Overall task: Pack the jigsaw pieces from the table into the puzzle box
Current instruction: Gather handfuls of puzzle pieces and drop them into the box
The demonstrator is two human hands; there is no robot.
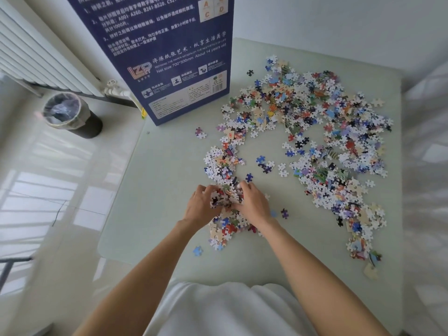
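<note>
**Scooping under way, most pieces still out**

Both hands, left hand (200,204) and right hand (252,202), cup a heap of jigsaw pieces (224,197) between curled fingers on the bench (157,190). Most pieces remain scattered to the right. The puzzle box (169,57) stands upright at the far edge; its contents are probably few, but its opening is out of view.

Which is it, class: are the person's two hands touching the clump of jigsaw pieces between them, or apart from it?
Touching. The head view shows the left hand and right hand cupped against the clump of jigsaw pieces, fingers curled round it.
</note>
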